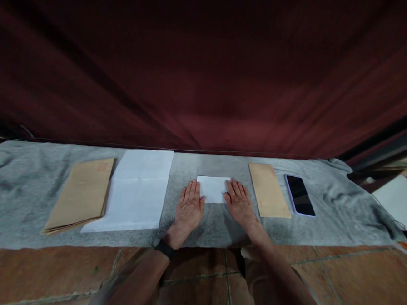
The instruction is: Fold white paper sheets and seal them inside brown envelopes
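Observation:
A small white sheet of paper (215, 190), perhaps folded, lies flat on the grey cloth in front of me. My left hand (189, 205) rests flat at its left edge with the fingers stretched out. At the opposite edge my right hand (239, 200) lies flat too, its fingertips touching the paper. A single brown envelope (269, 190) sits just to the right of my right hand. On the left, large white sheets of paper (138, 192) lie partly under a stack of brown envelopes (82, 191).
A phone (300, 195) in a purple case lies right of the single envelope. The grey cloth (344, 205) is wrinkled toward its right end. Behind it hangs a dark red curtain (207, 89). Terracotta floor tiles (57, 272) show in front. A white panel (399, 201) stands at far right.

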{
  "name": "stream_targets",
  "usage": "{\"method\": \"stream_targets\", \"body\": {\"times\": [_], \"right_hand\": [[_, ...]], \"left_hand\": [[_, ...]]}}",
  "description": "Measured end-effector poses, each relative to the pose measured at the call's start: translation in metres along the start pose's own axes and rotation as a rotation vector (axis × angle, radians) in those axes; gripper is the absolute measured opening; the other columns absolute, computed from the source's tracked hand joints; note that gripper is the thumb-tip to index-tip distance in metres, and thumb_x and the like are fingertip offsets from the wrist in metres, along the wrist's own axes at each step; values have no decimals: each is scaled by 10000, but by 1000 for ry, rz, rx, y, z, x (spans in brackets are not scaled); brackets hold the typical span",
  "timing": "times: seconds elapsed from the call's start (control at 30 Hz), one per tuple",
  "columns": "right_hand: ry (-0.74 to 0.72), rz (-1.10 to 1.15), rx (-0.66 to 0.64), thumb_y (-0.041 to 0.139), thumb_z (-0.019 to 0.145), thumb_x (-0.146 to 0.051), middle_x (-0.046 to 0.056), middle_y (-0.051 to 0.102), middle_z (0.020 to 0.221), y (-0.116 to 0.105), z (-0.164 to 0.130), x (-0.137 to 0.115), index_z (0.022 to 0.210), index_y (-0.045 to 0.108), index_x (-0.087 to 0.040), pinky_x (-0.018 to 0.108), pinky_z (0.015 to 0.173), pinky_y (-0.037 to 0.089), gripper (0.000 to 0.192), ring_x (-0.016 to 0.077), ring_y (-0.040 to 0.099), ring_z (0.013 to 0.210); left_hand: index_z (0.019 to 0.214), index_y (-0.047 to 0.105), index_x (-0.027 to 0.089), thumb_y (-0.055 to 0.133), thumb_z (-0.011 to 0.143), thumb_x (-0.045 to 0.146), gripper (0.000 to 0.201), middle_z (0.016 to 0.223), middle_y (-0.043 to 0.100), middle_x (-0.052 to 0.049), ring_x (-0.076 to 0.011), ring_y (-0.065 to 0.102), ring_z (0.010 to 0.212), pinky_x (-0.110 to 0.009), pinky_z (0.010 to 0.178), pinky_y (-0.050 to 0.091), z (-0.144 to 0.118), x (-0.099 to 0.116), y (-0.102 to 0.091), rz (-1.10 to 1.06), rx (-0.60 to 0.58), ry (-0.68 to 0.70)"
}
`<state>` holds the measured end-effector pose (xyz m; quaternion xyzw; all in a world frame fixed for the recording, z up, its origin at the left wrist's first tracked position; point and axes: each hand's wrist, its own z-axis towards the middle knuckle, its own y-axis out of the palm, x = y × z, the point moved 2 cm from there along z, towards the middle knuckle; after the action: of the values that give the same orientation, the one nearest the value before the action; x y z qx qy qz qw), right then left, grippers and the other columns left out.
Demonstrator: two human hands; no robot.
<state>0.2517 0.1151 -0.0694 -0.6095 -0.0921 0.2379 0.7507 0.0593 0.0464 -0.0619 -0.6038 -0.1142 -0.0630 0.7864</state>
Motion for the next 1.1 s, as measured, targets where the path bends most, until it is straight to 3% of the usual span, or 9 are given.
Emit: {"method": "stream_targets", "body": {"times": [0.17,0.33,0.5,0.67,0.8,0.93,1.0,1.1], "right_hand": [[73,26,35,393,1015,-342,169,510,1494,-4,2,12,1459,491,-134,508,1099,357,500,310,459,1354],[204,113,86,461,967,-319,156,659,1143,-8,7,11,1270,640,-176,447,951,447,381,311,591,1056],[239,184,52,473,950,-289,121,670,998,-5,12,10,1183,649,-172,390,880,471,314,272,622,928],[267,241,35,508,920,-245,82,716,915,-3,15,12,1074,663,-189,335,836,483,226,237,656,885],[310,288,65,527,890,-234,85,717,883,-1,17,13,978,671,-183,338,833,493,176,238,661,890],[281,337,84,507,895,-226,70,695,836,-3,18,10,936,673,-187,349,823,510,176,234,651,860],[269,348,84,502,909,-233,80,694,878,-10,18,7,995,677,-177,363,841,520,203,239,648,884],[159,375,116,493,952,-291,116,677,1140,-31,18,-7,1219,633,-183,395,954,510,320,255,623,1078]], "left_hand": [[1479,430,54,363,979,273,550,1553,436,-196,-300,369,1471,-507,1203,313,4,-2,-6,10,-31,-49],[1412,507,75,455,921,232,518,1445,559,-196,-335,500,1348,-505,1110,421,12,5,-10,-117,-18,-126],[1338,571,124,520,842,167,500,1256,670,-165,-318,605,1173,-526,1062,450,21,3,-8,-448,57,-205],[1254,620,194,604,781,185,473,1035,713,-73,-212,670,864,-383,811,563,28,-11,-2,-821,64,-379],[1164,654,176,683,685,214,482,819,661,2,-150,623,708,-276,674,512,30,-18,-1,-1076,74,-607],[1036,690,181,716,617,238,423,701,618,39,-121,570,618,-229,588,442,30,-16,-8,-1243,44,-694],[965,704,181,708,620,271,357,677,620,37,-113,549,574,-222,543,418,30,-12,-14,-1306,1,-699],[976,704,175,714,616,288,377,662,614,46,-101,537,539,-213,515,406,31,-11,-28,-1421,15,-743]]}}
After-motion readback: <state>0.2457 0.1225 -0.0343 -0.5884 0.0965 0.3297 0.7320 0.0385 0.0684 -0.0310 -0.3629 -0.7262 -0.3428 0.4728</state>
